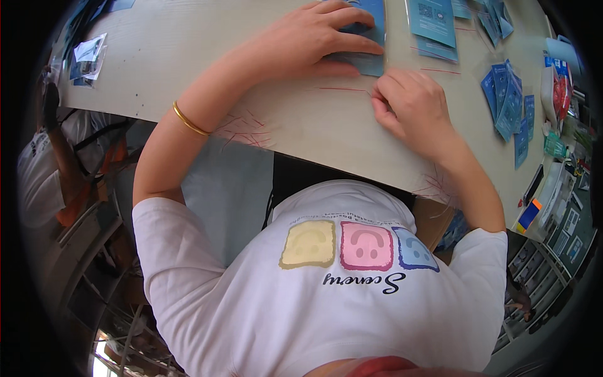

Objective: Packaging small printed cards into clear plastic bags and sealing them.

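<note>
Blue packet (372,63) on the pale table (314,119): our left hand (320,39) spreads its fingers over it; our right hand (411,107) curls beside its near corner, any pinch hidden from us. We judge this steadying; the next move calls for holding it flat.

Black script lettering (364,281) stands upside down on a white T-shirt (352,317); a blue card (440,32) bears a square code (425,11) and tiny print.

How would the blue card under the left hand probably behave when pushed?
The blue card looks thin and flat, so probably light and unlikely to roll. It might slide fairly easily without the left hand on it, since the tabletop looks smooth.
</note>
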The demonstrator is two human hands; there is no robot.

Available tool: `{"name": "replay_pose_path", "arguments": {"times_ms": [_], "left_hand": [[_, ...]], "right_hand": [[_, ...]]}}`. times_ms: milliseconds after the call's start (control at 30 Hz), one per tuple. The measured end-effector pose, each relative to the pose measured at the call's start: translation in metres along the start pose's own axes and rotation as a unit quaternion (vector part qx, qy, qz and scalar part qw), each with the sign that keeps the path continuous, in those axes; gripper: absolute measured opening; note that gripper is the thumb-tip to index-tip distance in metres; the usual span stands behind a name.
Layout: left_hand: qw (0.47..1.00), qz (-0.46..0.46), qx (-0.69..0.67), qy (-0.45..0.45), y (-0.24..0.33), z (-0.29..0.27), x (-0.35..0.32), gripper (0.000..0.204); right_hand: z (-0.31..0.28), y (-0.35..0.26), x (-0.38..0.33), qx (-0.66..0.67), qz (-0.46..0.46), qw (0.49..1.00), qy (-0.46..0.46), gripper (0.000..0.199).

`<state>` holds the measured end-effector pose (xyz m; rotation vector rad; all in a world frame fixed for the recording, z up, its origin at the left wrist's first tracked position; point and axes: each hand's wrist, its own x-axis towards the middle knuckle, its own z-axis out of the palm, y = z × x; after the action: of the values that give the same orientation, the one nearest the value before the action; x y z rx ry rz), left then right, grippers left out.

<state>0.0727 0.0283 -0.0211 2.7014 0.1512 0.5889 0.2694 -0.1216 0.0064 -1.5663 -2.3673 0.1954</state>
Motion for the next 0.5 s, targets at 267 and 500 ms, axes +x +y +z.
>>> {"name": "replay_pose_path", "arguments": {"times_ms": [267, 500], "left_hand": [[0.999, 0.024, -0.020, 0.022, -0.007, 0.011, -0.005, 0.047], [0.999, 0.031, -0.028, 0.034, -0.011, 0.016, -0.004, 0.050]], "right_hand": [[0.036, -0.078, 0.039, 0.248, -0.086, 0.963, 0.060, 0.013], [0.023, -0.062, 0.040, 0.194, -0.096, 0.975, 0.058, 0.014]]}}
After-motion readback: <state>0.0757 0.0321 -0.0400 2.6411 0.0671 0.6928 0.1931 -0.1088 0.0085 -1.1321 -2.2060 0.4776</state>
